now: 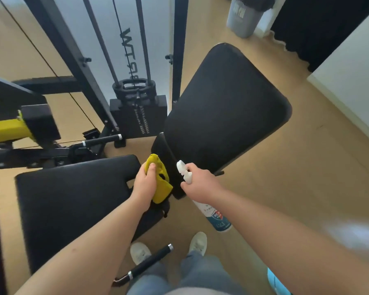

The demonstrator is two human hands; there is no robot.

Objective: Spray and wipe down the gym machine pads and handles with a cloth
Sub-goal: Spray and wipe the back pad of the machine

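My left hand (145, 181) grips a bunched yellow cloth (160, 179) and holds it against the lower end of the black backrest pad (224, 107), where that pad meets the black seat pad (73, 205). My right hand (200, 180) holds a white spray bottle (215, 216) by its neck. Its white nozzle (182, 170) points left toward the cloth and the backrest's lower edge. A black handle with a chrome end (151, 260) lies low between my feet.
The weight stack (137, 116) and black frame posts (178, 47) stand behind the pads. A second black grip bar (102, 140) and a yellow machine part (6, 129) lie to the left. A grey bin (242, 17) stands far right on the wooden floor.
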